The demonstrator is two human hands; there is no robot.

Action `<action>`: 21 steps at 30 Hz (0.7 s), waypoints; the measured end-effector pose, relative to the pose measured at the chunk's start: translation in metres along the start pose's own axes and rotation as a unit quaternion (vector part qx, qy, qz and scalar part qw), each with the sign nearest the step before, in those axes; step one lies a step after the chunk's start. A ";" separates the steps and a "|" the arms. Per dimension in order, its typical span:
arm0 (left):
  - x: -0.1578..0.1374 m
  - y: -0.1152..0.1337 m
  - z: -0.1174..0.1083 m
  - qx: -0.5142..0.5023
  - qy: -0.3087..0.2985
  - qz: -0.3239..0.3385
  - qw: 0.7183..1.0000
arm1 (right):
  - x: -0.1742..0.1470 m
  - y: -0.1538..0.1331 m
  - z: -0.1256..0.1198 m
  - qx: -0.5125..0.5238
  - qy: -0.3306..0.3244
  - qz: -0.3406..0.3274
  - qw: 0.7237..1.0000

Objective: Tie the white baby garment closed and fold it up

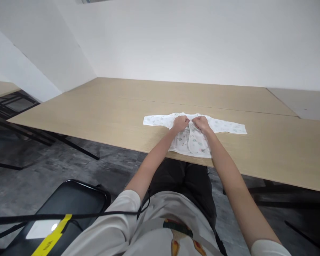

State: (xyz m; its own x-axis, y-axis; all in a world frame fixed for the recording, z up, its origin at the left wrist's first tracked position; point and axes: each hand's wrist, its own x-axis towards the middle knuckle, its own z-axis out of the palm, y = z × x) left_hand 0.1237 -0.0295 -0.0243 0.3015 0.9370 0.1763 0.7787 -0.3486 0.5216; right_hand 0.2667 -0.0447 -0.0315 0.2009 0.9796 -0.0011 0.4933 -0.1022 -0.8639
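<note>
White patterned shirt (195, 140) in left hand (180, 123) and right hand (201, 123)

We reach forward, arms uncrossed. Our left arm (155, 158) angles up toward 1 o'clock, our right arm (233, 174) toward 11. We hold left hand (180, 123) and right hand (201, 123) just beside each other, small gap, both curled into pinches; left fingertips (187, 121) point to 2 o'clock, right fingertips (194, 121) to 10.

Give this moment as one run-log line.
white printed garment: on table, sleeves outspread | left hand: pinching its upper front | right hand: same, beside left
</note>
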 end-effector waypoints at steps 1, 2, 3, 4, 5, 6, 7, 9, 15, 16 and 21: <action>0.000 0.000 0.000 0.007 0.002 0.000 1.000 | 0.000 -0.001 0.000 -0.008 0.015 0.002 1.000; -0.001 0.001 -0.001 0.015 0.004 -0.001 1.000 | 0.000 -0.002 0.000 -0.019 0.033 0.005 0.999; -0.002 0.001 -0.002 0.024 0.006 -0.003 1.000 | 0.000 -0.004 0.000 -0.030 0.047 0.006 0.998; -0.003 0.002 -0.003 0.033 0.008 -0.005 0.999 | -0.001 -0.006 0.000 -0.044 0.058 0.004 0.997; -0.004 0.002 -0.005 0.041 0.011 -0.007 0.999 | -0.001 -0.008 -0.001 -0.059 0.064 -0.004 0.996; -0.005 0.002 -0.006 0.048 0.012 -0.008 0.999 | -0.002 -0.010 -0.002 -0.076 0.066 -0.018 0.995; -0.006 0.001 -0.008 0.051 0.010 -0.007 0.999 | -0.004 -0.012 -0.004 -0.094 0.064 -0.035 0.993; -0.009 -0.001 -0.010 0.036 -0.008 0.000 0.999 | -0.008 -0.015 -0.008 -0.131 0.053 -0.058 0.988; -0.010 -0.008 -0.011 -0.097 -0.088 0.056 0.990 | -0.030 -0.020 -0.018 -0.169 -0.030 -0.046 0.984; -0.011 -0.008 -0.011 -0.095 -0.087 0.057 0.990 | -0.033 -0.020 -0.018 -0.169 -0.032 -0.046 0.984; -0.014 -0.003 -0.016 -0.047 -0.080 0.052 0.994 | -0.034 -0.017 -0.021 -0.153 -0.047 -0.031 0.987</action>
State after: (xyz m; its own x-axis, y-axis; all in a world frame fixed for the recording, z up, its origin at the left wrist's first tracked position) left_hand 0.1082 -0.0412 -0.0154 0.4669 0.8784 0.1020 0.6866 -0.4327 0.5842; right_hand 0.2694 -0.0800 -0.0058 0.0898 0.9959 -0.0123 0.7370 -0.0748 -0.6717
